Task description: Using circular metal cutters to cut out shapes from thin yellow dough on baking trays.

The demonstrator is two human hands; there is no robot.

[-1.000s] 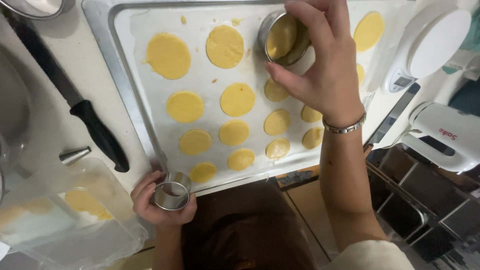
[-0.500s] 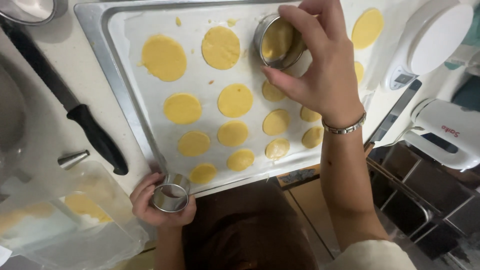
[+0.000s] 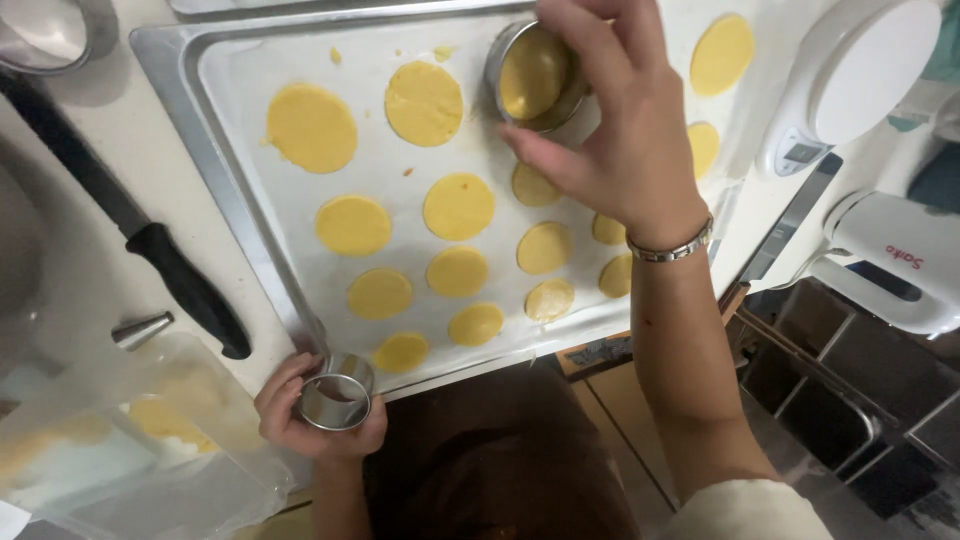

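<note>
Left hand [image 3: 318, 410]: nearest the camera, at the near edge of the baking tray [image 3: 185, 90]. Fingers curled round a small metal ring cutter [image 3: 334, 400], empty, its opening facing up.

Tray: long side running left to right across the tabletop [image 3: 100, 290], lined with white paper and carrying rows of round yellow dough discs [image 3: 458, 206], smaller ones near, larger ones far.

Black-handled knife [image 3: 150, 260]: left of the tray, lying diagonally, handle toward the camera. A small metal piping tip [image 3: 142, 329] lies beside the handle.

Right hand [image 3: 625, 140]: over the tray's far right part. Fingers pinch the rim of a larger ring cutter [image 3: 535, 75], tilted toward the camera, a dough disc inside it. This hand is the nearer to the far row, just right of the large disc [image 3: 424, 102].
</note>
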